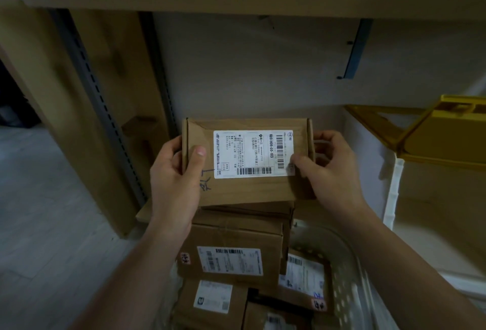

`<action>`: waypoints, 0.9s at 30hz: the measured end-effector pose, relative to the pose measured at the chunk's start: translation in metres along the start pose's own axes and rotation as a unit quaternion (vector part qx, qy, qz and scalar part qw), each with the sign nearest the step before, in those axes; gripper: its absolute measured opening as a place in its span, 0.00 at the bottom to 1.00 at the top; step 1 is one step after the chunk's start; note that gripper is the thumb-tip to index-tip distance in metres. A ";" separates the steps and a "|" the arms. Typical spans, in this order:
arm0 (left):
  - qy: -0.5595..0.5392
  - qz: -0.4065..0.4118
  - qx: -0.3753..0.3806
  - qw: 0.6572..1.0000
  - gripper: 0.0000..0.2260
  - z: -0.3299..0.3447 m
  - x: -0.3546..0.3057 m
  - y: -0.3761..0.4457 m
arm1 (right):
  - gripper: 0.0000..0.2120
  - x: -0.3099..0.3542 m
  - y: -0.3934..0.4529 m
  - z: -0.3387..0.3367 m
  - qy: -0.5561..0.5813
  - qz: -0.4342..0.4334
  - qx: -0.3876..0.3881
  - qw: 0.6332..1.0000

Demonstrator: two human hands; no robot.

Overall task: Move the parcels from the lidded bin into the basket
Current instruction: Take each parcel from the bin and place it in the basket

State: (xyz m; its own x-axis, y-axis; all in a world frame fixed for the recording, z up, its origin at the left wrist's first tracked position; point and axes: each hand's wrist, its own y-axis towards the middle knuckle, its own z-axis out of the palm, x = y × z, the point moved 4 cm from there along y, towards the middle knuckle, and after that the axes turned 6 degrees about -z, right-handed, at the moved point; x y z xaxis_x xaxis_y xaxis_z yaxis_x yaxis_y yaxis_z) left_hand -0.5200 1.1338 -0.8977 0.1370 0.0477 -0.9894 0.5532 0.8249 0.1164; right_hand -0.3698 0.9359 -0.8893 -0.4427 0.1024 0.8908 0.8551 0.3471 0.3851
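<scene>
Left hand (175, 171) is gripping the left edge of a flat cardboard parcel (244, 190), thumb curled over the top face, fingers wrapping underneath; the grip is closed firmly on it. The parcel is being held in the air, tilted label-up, just above the pile in the white perforated basket (349, 264). It is looking like a stiff corrugated box, probably light since it is riding easily between two hands; the faces are dry card, not slippery, slightly dented at the upper left flap, so taking it by the two short edges is the safe hold, as is happening now. Right hand (328, 169) is pinching the right edge, thumb pressing the white shipping label (253, 154), fingers curling behind. Counting: one parcel in hand, at least five more lying in the basket below, stacked and overlapping. The lidded bin (389, 171) is standing at the right, yellow lid (447, 135) flipped open; contents cannot be seen.
</scene>
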 end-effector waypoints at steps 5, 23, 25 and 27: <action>-0.083 -0.020 0.013 0.996 0.28 0.003 -0.001 -0.001 | 0.16 0.002 -0.001 0.005 0.043 0.092 0.121 0.987; 0.034 -0.072 0.103 0.991 0.09 0.006 0.006 -0.005 | 0.18 0.013 -0.001 -0.008 0.275 0.063 -0.065 0.957; 0.043 -0.067 0.136 0.987 0.10 0.009 0.005 -0.008 | 0.18 0.016 -0.002 -0.007 0.292 0.058 -0.060 0.953; 0.067 -0.056 0.164 0.983 0.10 0.013 0.005 -0.011 | 0.15 0.017 -0.003 -0.008 0.284 0.044 -0.057 0.956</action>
State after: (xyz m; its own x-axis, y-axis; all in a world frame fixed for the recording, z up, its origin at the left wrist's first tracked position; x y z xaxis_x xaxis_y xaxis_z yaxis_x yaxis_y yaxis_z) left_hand -0.5146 1.1172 -0.9029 -0.0359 0.0591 -0.9976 0.7967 0.6043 0.0071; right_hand -0.3778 0.9297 -0.8731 -0.1782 -0.4074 0.8957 0.9200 0.2539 0.2986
